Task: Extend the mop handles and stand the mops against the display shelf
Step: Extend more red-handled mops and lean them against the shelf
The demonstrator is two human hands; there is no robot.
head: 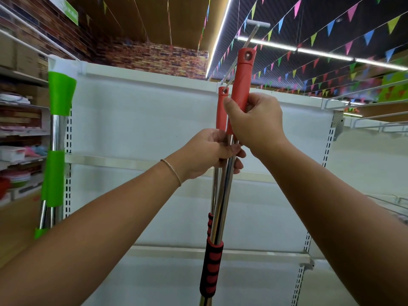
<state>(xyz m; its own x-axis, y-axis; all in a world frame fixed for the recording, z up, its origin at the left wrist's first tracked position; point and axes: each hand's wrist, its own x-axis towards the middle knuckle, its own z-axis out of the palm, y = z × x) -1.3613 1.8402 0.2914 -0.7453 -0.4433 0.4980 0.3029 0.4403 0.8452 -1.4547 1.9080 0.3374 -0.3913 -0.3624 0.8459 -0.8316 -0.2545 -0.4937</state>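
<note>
- Far left: side shelving (pixel 19 133) carries stacked plastic bowls, trays and cardboard boxes; the contents are partly blurred.
- Left of centre: a chrome mop handle with lime-green plastic sleeves (pixel 57 120) stands upright, leaning against the left upright of the white metal display shelf (pixel 141 120). A second chrome tube shows just beside it lower down.
- Centre: the display shelf's white back panel fills the middle ground, with slotted uprights on both sides and bare shelf edges crossing it.
- Left hand (pixel 209 154): raised in front of the shelf, fingers curled round the chrome tubes of two mop handles just below their red caps. A thin pale bracelet (pixel 172 171) sits on that wrist.
- Centre, in the hands: two chrome mop handles with red plastic end grips (pixel 241 78) are held together, nearly upright and tilted slightly right at the top. The nearer one reaches higher; the shorter red grip (pixel 221 107) lies just beside it on the left. Each cap has a hanging hole.
- Lower centre: red-and-black ribbed foam sleeves (pixel 211 268) wrap the tubes below the hands.
- Right hand (pixel 257 122): wrapped round the lower part of the taller red grip, thumb toward the shorter one.
- Upper right: strings of coloured pennant bunting (pixel 331 27) and strip lights cross the dark ceiling.
- Far right: white wire shelf rails (pixel 364 100) project from adjoining shelving.
</note>
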